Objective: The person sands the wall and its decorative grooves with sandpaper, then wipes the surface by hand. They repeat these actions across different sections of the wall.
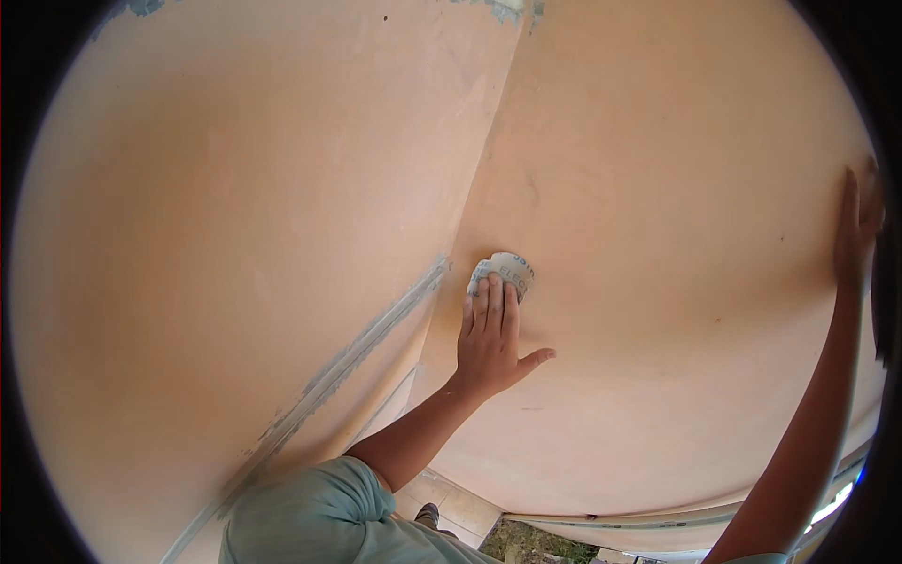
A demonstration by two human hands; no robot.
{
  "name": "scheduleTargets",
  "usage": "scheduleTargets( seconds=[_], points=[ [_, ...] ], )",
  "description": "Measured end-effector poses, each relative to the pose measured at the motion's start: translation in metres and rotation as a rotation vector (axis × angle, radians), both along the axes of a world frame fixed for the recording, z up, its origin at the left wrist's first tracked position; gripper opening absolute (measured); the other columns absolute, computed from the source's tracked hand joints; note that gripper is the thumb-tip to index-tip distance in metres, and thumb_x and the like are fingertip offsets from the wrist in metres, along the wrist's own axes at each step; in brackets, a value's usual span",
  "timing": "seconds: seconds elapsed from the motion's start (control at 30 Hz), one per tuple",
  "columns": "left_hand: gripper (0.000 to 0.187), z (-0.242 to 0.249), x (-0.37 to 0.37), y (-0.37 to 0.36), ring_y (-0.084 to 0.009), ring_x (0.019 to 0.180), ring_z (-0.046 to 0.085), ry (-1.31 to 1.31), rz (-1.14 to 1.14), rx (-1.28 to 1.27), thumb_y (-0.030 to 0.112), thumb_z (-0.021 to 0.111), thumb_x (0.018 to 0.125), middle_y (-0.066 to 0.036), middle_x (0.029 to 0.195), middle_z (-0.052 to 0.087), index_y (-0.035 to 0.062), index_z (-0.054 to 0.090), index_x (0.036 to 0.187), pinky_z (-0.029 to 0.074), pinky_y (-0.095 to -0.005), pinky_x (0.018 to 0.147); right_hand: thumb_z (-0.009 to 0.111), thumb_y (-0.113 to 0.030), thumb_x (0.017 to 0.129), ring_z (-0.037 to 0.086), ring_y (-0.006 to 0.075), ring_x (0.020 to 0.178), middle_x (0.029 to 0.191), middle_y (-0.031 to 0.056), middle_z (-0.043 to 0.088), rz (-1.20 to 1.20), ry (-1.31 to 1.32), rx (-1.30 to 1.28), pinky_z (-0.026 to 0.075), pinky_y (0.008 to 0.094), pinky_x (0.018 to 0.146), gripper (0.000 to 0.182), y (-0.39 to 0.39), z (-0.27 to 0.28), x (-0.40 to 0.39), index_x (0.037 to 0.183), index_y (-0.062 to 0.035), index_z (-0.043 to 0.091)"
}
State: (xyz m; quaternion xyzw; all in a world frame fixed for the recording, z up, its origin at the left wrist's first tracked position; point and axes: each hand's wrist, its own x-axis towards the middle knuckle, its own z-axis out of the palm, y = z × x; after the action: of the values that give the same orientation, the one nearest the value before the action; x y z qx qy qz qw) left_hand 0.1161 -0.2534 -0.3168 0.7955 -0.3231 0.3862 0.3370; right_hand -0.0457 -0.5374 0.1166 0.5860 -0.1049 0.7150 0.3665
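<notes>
My left hand [489, 343] presses a piece of sandpaper [508, 270] against the peach-coloured wall [658, 235], close to the inside corner. The sandpaper's pale back carries printed letters, and its outer edge is rounded. My fingers lie over its lower part, and the thumb sticks out to the right on the wall. At the far right, my right hand [853, 230] rests against the wall with its fingers stretched out. It appears to hold nothing, though the dark edge of the view hides part of it.
A second wall [235, 188] meets this one at the corner. A grey strip [348, 362] runs diagonally down it. Grey patches [507, 9] show at the top. Below are a light tiled floor [460, 508], a shoe [427, 514] and some grass [536, 543].
</notes>
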Motion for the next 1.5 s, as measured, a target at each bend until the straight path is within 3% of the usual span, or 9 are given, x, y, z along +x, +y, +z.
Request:
scheduleTargets(
  seconds=[0.3,0.53,0.6,0.9,1.13,1.23,1.3,1.4,1.5],
  points=[
    [0.114,0.181,0.035,0.021,-0.0489,0.149,0.025,-0.17,0.076,-0.204,0.078,0.053,0.086,-0.037,0.158,0.025,-0.0134,0.029,0.15,0.022,-0.0584,0.12,0.046,-0.077,0.091,0.039,0.0225,0.146,0.157,-0.0004,0.046,0.026,0.063,0.026,0.028,0.0461,0.119,0.076,0.009,-0.002,0.004,0.152,-0.0312,0.046],
    [0.114,0.057,0.006,0.004,-0.0531,0.148,0.023,-0.078,0.013,-0.045,0.074,0.057,0.086,-0.041,0.156,0.023,-0.0145,0.027,0.15,0.022,-0.0595,0.119,0.047,-0.076,0.091,0.04,0.0232,0.146,0.156,0.0006,0.047,0.051,0.0,0.049,0.029,0.0451,0.119,0.076,-0.003,0.0,-0.002,0.151,-0.0297,0.046],
    [0.115,0.057,0.004,-0.003,-0.0557,0.148,0.02,-0.043,-0.036,-0.051,0.072,0.061,0.086,-0.043,0.155,0.022,-0.0159,0.025,0.15,0.021,-0.062,0.118,0.047,-0.076,0.091,0.04,0.0233,0.146,0.156,0.0008,0.047,0.043,0.006,0.037,0.03,0.0449,0.118,0.076,-0.032,0.008,-0.011,0.151,-0.0295,0.046],
    [0.112,0.224,0.04,0.009,-0.0464,0.149,0.027,-0.319,0.025,-0.284,0.072,0.064,0.083,-0.034,0.158,0.027,-0.0108,0.03,0.151,0.026,-0.0546,0.12,0.044,-0.077,0.092,0.039,0.0237,0.146,0.157,-0.0003,0.045,0.016,0.013,0.04,0.027,0.0512,0.118,0.074,-0.034,0.011,-0.009,0.15,-0.0328,0.047],
    [0.109,0.063,-0.005,0.002,-0.0554,0.146,0.027,-0.07,-0.042,-0.065,0.069,0.063,0.086,-0.041,0.155,0.026,-0.014,0.03,0.149,0.026,-0.0614,0.117,0.042,-0.079,0.091,0.038,0.0236,0.147,0.158,-0.0008,0.044,-0.035,-0.078,0.029,0.027,0.052,0.118,0.076,-0.032,0.006,-0.007,0.151,-0.0334,0.045],
    [0.109,0.056,0.0,-0.006,-0.0471,0.148,0.029,-0.066,0.012,-0.088,0.075,0.056,0.087,-0.035,0.157,0.029,-0.0105,0.032,0.151,0.026,-0.0569,0.118,0.04,-0.081,0.091,0.04,0.0241,0.146,0.158,0.0002,0.044,-0.03,-0.039,0.02,0.029,0.0484,0.119,0.078,-0.046,0.009,-0.008,0.153,-0.0335,0.043],
    [0.11,0.101,0.006,-0.007,-0.048,0.148,0.027,-0.1,-0.025,-0.162,0.071,0.063,0.085,-0.036,0.158,0.027,-0.0107,0.031,0.151,0.024,-0.0572,0.119,0.039,-0.081,0.09,0.042,0.0249,0.145,0.158,0.0009,0.045,0.035,0.026,0.034,0.029,0.0459,0.119,0.079,-0.054,0.008,-0.005,0.153,-0.0335,0.043],
    [0.106,0.153,0.03,-0.003,-0.0458,0.149,0.027,-0.208,-0.001,-0.234,0.064,0.069,0.084,-0.034,0.159,0.026,-0.0094,0.031,0.151,0.024,-0.055,0.121,0.039,-0.078,0.093,0.04,0.0275,0.145,0.159,0.0051,0.041,0.03,0.093,0.107,0.029,0.0495,0.118,0.077,-0.049,0.003,-0.005,0.153,-0.0285,0.042],
    [0.102,0.143,0.041,0.003,-0.045,0.149,0.028,-0.236,0.0,-0.196,0.061,0.068,0.087,-0.033,0.159,0.027,-0.0084,0.031,0.151,0.024,-0.0548,0.121,0.039,-0.074,0.095,0.038,0.0301,0.146,0.16,0.0093,0.038,0.031,0.118,0.164,0.029,0.053,0.118,0.076,-0.04,-0.005,-0.005,0.152,-0.0236,0.041]
  ],
)
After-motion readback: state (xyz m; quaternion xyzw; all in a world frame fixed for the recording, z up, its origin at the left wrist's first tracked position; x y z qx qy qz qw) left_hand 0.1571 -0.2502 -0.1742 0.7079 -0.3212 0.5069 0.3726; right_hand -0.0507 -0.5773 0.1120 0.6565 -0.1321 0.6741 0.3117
